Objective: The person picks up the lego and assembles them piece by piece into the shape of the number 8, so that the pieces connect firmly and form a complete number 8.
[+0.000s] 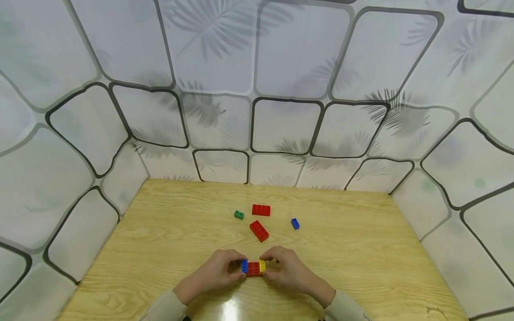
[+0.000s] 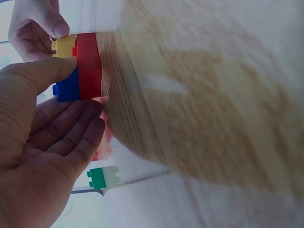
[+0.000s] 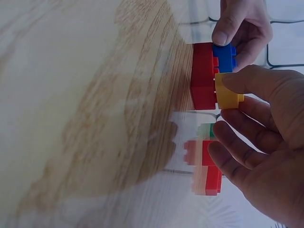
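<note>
A red toy brick [image 1: 253, 268] lies on the wooden table [image 1: 160, 240] near its front, between both hands. On its left end sits a small blue brick [image 2: 68, 86], which my left hand [image 1: 217, 271] pinches between thumb and fingers. My right hand [image 1: 292, 272] does the same at the other end, thumb and fingers around a small yellow brick [image 3: 227, 91]. Red studs show in the middle, between the two small bricks. In the right wrist view, the yellow brick stands on the red one with its stud outward.
Beyond the hands lie two more red bricks, one straight [image 1: 261, 210] and one slanted [image 1: 259, 231]. A small green brick [image 1: 238, 215] is to their left, and another small blue brick [image 1: 295, 224] to their right. Patterned curtains [image 1: 281, 125] enclose the table's back and sides.
</note>
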{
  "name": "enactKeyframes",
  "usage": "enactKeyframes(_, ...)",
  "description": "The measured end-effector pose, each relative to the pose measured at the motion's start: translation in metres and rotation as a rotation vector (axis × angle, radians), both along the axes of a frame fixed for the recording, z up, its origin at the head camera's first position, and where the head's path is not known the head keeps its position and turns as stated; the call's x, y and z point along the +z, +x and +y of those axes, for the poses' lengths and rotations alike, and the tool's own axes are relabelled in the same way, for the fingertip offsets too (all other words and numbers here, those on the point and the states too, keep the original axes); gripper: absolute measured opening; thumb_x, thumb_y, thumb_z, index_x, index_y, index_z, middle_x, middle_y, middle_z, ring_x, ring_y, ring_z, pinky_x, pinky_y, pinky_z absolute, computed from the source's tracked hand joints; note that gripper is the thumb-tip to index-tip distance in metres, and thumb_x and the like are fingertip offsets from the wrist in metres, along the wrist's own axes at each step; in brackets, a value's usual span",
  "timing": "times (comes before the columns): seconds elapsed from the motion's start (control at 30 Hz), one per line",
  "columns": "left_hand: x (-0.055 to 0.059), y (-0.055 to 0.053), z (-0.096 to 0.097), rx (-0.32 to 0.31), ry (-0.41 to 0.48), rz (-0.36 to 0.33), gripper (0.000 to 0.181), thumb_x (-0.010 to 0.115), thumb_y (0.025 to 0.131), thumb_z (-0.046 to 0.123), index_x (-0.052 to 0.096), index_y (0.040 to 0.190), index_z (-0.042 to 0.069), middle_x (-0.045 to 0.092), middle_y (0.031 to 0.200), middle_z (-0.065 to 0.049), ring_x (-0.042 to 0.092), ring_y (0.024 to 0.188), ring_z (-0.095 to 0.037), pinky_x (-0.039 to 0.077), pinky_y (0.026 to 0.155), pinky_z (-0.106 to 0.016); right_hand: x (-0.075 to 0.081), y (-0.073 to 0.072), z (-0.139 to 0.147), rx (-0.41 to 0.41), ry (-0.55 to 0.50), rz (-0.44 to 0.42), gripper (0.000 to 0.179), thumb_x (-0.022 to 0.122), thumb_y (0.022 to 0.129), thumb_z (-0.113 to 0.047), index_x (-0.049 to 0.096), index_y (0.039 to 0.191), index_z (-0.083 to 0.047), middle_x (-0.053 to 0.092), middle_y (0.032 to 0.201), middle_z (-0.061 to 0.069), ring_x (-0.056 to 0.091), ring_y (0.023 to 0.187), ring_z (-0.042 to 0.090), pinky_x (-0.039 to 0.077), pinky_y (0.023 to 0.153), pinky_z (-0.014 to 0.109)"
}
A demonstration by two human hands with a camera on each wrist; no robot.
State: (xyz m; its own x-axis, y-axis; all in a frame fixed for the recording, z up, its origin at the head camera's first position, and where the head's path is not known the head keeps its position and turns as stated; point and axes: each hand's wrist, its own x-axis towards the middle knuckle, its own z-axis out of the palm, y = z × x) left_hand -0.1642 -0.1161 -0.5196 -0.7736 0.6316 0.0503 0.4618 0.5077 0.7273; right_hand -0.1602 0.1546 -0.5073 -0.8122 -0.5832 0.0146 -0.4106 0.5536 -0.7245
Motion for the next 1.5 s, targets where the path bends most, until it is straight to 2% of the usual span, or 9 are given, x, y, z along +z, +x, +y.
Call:
enactKeyframes(0.3,0.0004,0.0031,-0.0014,0.007,-0.002,0.014,0.033,0.083,0.092,0.018,0.075,0.121,0.005,0.078,0.113,-0.002,0.069,0.101,-0.007,0.058,0.088,-0.026,-0.0007,0.0007,-0.0005,-0.003,-0.022,-0.039,0.026,0.081,0.094,-0.017,0.074,0.118,-0.011,0.074,0.118,0.000,0.068,0.107,0.020,0.058,0.093,0.030)
enactKeyframes(0.57,0.0003,0.0041,-0.0004,0.008,0.000,0.030,0.033,0.082,0.093,0.017,0.075,0.121,0.003,0.078,0.114,-0.004,0.071,0.103,-0.011,0.059,0.089,-0.028,-0.0006,-0.0015,0.0007,0.004,-0.030,-0.055,0.025,0.082,0.093,-0.016,0.075,0.116,-0.010,0.074,0.117,0.000,0.068,0.105,0.018,0.057,0.091,0.027)
enactKeyframes(0.83,0.0024,0.0035,-0.0002,0.013,0.000,0.014,0.033,0.082,0.092,0.017,0.075,0.121,0.003,0.078,0.114,-0.004,0.070,0.101,-0.010,0.059,0.088,-0.027,-0.0006,-0.0016,-0.0002,-0.015,-0.029,-0.069,0.026,0.082,0.092,-0.015,0.075,0.117,-0.010,0.075,0.117,0.000,0.067,0.103,0.016,0.057,0.089,0.026)
enactKeyframes(1.13,0.0037,0.0018,-0.0007,0.018,0.001,0.013,0.034,0.083,0.092,0.017,0.075,0.121,0.003,0.078,0.115,-0.005,0.071,0.102,-0.012,0.059,0.088,-0.028,0.0006,-0.0020,-0.0005,-0.010,-0.011,-0.030,0.028,0.080,0.094,-0.017,0.074,0.121,-0.010,0.074,0.117,-0.001,0.068,0.103,0.018,0.057,0.088,0.028)
enactKeyframes(1.5,0.0027,0.0018,0.0001,0.014,0.009,0.001,0.032,0.082,0.092,0.016,0.075,0.121,0.004,0.078,0.115,-0.005,0.071,0.102,-0.012,0.059,0.089,-0.028,-0.0006,-0.0015,0.0010,-0.003,0.002,-0.020,0.031,0.080,0.095,-0.017,0.073,0.124,-0.009,0.074,0.118,0.000,0.068,0.103,0.017,0.058,0.087,0.028)
